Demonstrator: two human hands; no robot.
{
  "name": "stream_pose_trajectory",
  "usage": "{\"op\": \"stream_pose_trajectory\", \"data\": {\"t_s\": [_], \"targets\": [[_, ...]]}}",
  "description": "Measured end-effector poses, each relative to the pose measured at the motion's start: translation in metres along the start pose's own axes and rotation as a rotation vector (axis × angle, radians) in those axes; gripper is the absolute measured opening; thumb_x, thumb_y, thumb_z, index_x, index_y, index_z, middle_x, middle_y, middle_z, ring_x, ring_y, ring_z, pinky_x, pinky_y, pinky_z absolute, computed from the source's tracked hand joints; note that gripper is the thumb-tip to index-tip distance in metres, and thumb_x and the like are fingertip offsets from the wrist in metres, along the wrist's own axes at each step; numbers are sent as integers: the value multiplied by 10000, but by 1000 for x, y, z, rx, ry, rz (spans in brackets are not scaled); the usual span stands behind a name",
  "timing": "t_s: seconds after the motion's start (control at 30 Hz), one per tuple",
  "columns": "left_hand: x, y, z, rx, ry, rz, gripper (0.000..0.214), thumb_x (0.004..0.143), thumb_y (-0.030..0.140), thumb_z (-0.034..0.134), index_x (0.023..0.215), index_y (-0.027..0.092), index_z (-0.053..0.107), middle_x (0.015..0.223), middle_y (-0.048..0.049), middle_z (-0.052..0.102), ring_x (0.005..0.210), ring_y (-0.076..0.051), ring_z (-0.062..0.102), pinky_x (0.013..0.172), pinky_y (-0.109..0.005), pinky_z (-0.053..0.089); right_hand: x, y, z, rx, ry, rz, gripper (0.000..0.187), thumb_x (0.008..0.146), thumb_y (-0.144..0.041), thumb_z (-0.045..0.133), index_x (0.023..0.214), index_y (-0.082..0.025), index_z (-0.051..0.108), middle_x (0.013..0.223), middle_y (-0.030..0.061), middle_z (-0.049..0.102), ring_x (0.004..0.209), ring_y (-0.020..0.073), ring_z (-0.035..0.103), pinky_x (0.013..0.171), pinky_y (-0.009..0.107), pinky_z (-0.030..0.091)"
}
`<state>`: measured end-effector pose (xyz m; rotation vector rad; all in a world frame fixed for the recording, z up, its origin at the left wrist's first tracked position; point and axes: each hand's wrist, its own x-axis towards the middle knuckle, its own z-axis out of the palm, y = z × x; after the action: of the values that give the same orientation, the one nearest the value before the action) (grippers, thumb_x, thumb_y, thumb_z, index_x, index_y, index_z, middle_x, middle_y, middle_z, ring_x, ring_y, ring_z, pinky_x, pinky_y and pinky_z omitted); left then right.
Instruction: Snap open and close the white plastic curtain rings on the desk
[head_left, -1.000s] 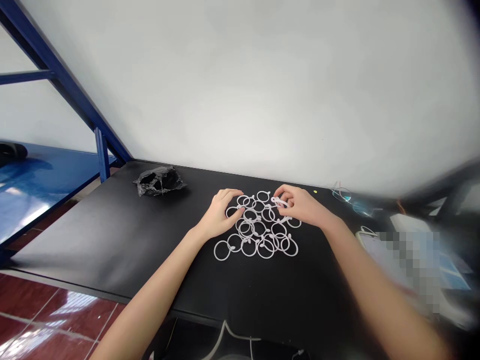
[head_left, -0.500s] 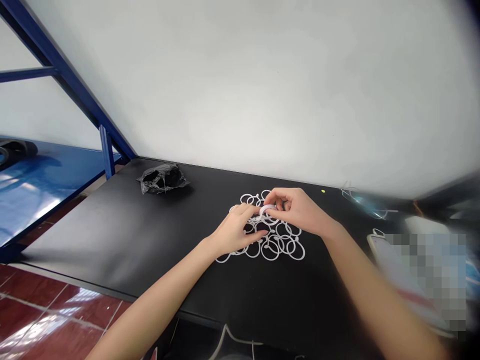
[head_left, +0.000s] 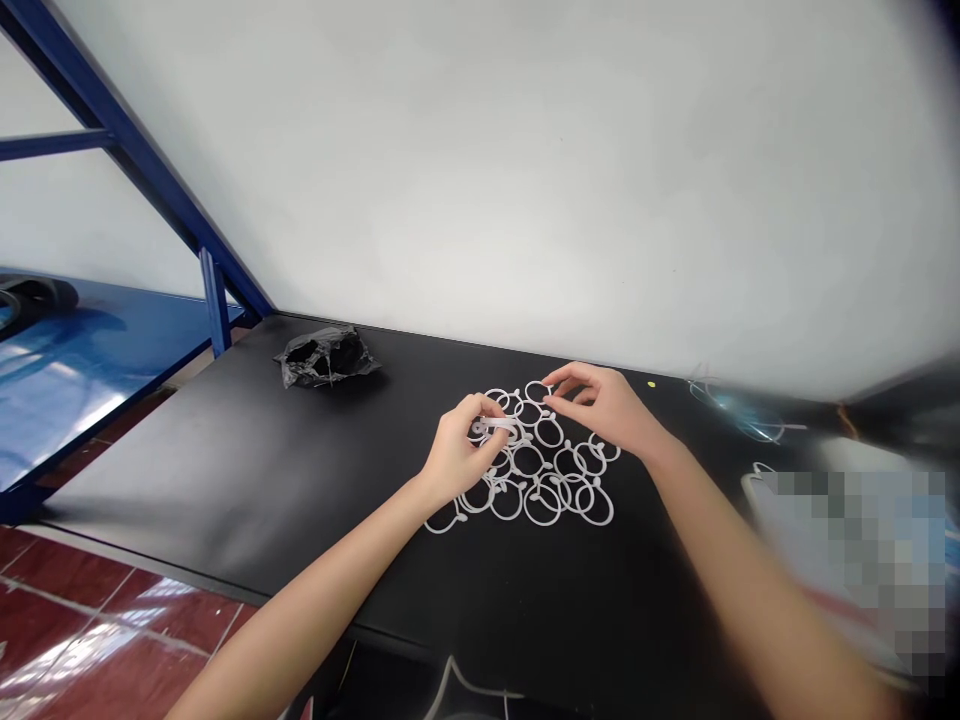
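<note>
Many white plastic rings, likely curtain rings with small tabs, lie overlapping in a loose pile (head_left: 541,500) on the black tabletop. My left hand (head_left: 466,445) is closed at the pile's left side, with a small stack of white rings (head_left: 498,425) pinched between thumb and fingers. At the far edge of the pile, my right hand (head_left: 596,400) has its thumb and fingertips apart beside a single white ring (head_left: 538,392). Whether the fingertips touch that ring is hard to see.
A crumpled black plastic bag (head_left: 328,357) sits at the back left of the black table (head_left: 247,450). Clear glasses (head_left: 739,410) and a blurred, pixelated item lie at right. A blue metal frame (head_left: 150,170) stands left, and a pale wall rises behind.
The white rings that were between both hands are now in my left hand, which has drawn slightly left. My right hand has let go and moved right to a ring at the far edge.
</note>
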<state>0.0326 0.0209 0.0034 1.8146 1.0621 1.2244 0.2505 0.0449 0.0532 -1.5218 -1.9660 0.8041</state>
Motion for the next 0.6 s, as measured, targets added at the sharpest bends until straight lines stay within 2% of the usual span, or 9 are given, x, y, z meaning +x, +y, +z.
{"op": "stream_pose_trajectory", "data": {"t_s": [0.07,0.13,0.2,0.3,0.43,0.6], "targets": [[2,-1,-3,-13,14,34,121,850,187,578,761,192,496,760,8,570,680,-119,527,674,-258,453,6,16,4,-118,38,-64,214,820,-273,626,1014,-195,673,1041,76,691,932,216,645,815,360,519],[4,-2,-5,-1,19,73,240,868,202,578,681,192,427,738,10,542,695,-120,518,696,-265,450,9,29,10,-149,6,-82,233,779,-230,653,1009,-199,679,1057,70,695,1001,238,622,863,379,503],[5,-3,-7,46,16,93,336,878,232,585,627,190,366,695,15,499,676,-119,490,680,-266,427,11,38,17,-161,-23,-82,236,771,-213,647,1004,-190,676,1009,70,700,950,229,628,830,368,505],[6,-3,-9,87,5,44,351,886,284,594,633,192,368,629,37,448,599,-104,440,616,-253,389,12,43,24,-174,-30,-76,194,786,-193,600,966,-165,667,933,71,685,826,193,621,757,331,501],[6,2,-11,82,3,34,213,892,298,597,747,197,479,669,28,547,643,-119,524,660,-268,427,13,43,23,-178,-39,-43,160,764,-187,601,908,-163,665,850,46,668,700,153,579,707,303,478],[6,4,-12,111,36,72,108,887,271,600,825,200,548,781,-8,625,746,-149,592,732,-299,456,11,36,9,-151,-46,55,156,757,-230,614,892,-172,666,824,38,674,634,136,551,634,283,457]]}}
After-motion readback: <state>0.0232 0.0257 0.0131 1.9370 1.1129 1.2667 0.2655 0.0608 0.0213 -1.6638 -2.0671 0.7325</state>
